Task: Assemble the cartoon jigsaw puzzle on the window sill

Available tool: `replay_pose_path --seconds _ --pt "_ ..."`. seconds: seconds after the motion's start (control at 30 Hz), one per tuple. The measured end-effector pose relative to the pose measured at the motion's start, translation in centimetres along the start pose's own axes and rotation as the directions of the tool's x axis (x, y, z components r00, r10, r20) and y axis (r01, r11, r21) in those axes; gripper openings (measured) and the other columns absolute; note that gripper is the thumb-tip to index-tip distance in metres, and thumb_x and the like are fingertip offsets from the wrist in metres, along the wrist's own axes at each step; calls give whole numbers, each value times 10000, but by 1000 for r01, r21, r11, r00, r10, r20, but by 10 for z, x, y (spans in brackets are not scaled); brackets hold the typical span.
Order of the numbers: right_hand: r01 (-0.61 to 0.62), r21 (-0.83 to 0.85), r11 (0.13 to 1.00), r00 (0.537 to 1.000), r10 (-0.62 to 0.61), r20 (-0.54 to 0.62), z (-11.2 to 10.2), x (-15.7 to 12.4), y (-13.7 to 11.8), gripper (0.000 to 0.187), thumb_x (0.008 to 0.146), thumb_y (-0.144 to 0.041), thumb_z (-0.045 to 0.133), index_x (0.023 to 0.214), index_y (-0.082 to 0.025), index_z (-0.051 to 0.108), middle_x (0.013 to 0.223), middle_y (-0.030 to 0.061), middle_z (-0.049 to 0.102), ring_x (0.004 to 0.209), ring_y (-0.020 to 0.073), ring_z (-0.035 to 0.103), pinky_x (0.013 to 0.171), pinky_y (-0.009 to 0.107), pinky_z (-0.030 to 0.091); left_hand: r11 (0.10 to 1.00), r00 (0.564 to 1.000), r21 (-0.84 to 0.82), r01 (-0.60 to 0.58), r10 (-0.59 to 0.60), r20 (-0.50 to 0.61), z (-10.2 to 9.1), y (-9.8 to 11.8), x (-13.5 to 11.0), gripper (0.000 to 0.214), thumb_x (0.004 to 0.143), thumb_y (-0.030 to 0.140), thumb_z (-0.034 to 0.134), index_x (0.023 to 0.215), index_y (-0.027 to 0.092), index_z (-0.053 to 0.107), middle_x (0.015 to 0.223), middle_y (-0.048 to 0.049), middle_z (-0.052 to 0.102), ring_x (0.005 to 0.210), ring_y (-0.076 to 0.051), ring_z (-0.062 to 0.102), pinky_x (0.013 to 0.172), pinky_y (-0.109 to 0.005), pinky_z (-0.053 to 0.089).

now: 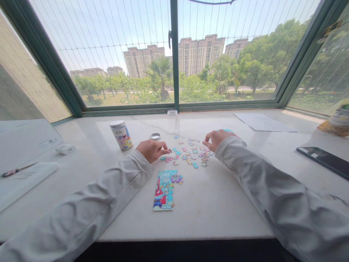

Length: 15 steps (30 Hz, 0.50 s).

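— Your left hand [151, 150] has its thumb and fingertips drawn together at the left edge of the loose puzzle pieces [195, 165]. Whether a piece is pinched there, I can't tell.

— And your right hand [216, 139]? It sits with bent fingers at the pile's right side; I can't tell whether it holds anything.

— Where should you take most care?

— Around the joined section [163, 193], lying flat nearer you, just right of your left sleeve [116, 193]. If you swing that sleeve inward, it could push the section askew. The purple piece [176, 178] jutting from its right side looks easiest to knock loose.

— And among the loose ones?

— They're crowded, some seemingly overlapping, so your fingertips might catch two or flick one away. Reaching too far forward could also tip the clear jar [172, 122] behind them.
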State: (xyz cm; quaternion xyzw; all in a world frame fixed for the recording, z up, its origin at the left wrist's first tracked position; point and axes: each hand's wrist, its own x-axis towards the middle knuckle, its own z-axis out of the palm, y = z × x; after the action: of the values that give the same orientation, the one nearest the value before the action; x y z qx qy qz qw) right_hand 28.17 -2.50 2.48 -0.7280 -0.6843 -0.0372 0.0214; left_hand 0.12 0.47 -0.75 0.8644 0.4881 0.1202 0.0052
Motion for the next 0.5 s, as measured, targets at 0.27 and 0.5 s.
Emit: replay_pose_path --seconds 0.27,0.5 --pt "3 5 1000 1000 -3 -7 2 0 0 321 809 -499 513 945 -315 739 1009 88 700 958 284 633 792 423 476 999 998 2 -34 34 -61 0 -1 0 371 842 574 540 921 252 706 662 6 617 585 -126 525 568 -248 320" --pt "12 -1 1000 1000 -12 -8 3 2 0 316 810 -495 508 928 -315 738 992 83 707 954 284 635 792 428 478 1000 999 7 -11 12 -53 -3 3 -2 314 850 525 555 931 254 693 676 15 625 597 -126 532 580 -250 326"
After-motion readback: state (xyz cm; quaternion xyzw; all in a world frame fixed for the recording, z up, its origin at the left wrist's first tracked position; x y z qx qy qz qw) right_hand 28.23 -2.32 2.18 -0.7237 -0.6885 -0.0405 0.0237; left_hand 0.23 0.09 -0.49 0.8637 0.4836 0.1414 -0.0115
